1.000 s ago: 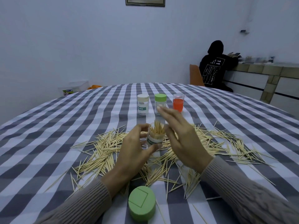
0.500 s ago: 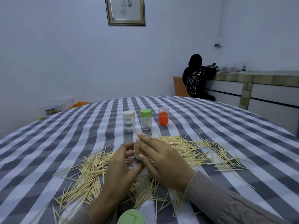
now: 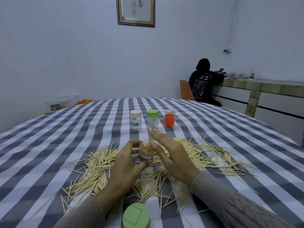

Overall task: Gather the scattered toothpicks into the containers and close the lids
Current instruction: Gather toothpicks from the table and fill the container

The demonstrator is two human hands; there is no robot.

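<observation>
the left hand (image 3: 126,163) curled its fingers and thumb around a small clear plastic toothpick container (image 3: 146,153) with a green-and-white label, holding it upright just above the table, its open mouth packed with toothpicks standing on end. the right hand (image 3: 172,155) was beside it with fingers straight and together, flat and gripping nothing, the palm side close against the container's right; whether it touched the rim could not be told. loose pale wooden toothpicks (image 3: 97,170) lay scattered across the grey-and-white checked tablecloth (image 3: 57,137), spread under and on both sides of the hands. a round green plastic lid (image 3: 136,215) sat at the near edge, between the forearms. farther back stood three more containers in a row: a clear jar with a cream lid (image 3: 135,120), a clear jar with a green lid (image 3: 152,119), and a clear jar with orange contents (image 3: 169,117).
</observation>
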